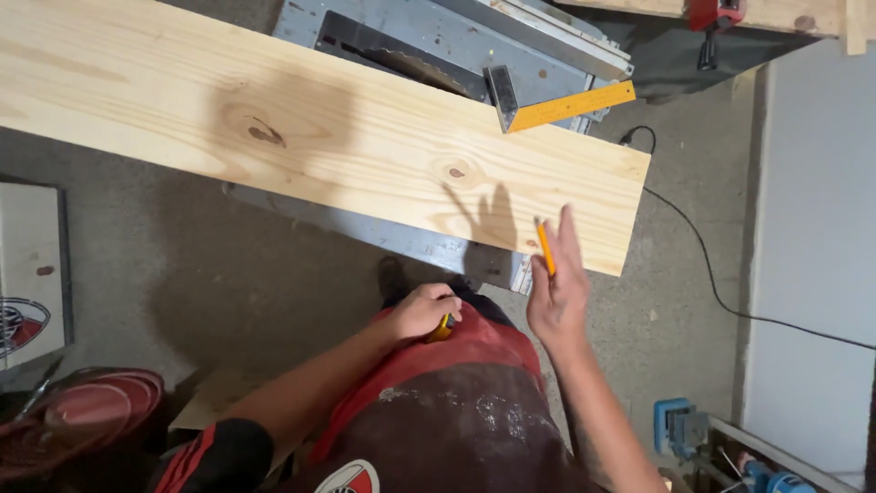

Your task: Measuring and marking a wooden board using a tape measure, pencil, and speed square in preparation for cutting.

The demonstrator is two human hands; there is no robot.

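Two bare hands are showing low in the head view, in front of a long pale pine board [301, 128] that is lying slantwise across a grey table saw [429, 41]. The right hand [557, 288] is hovering at the board's near right corner, its fingers stretched out and loosely together, and it is pinching a yellow pencil [545, 248] between the thumb and the fingers — the pencil's tip is pointing up over the board's near edge. Whether the tip is touching the wood I cannot tell. The left hand [424, 310] is resting at the person's waist, curled shut around a small yellow object [443, 329], most of it hidden by the fingers, so its kind is not clear. It is lying against a red apron [438, 374] that is stained dark lower down.

On the board's far edge, near the right end, a try square [557, 105] with an orange blade and a dark metal stock is sitting, partly over the saw top. A black cord [703, 265] is trailing across the speckled floor to the right of the board. At the lower left, a round red thing [87, 415] is lying on the floor, well apart from both hands.
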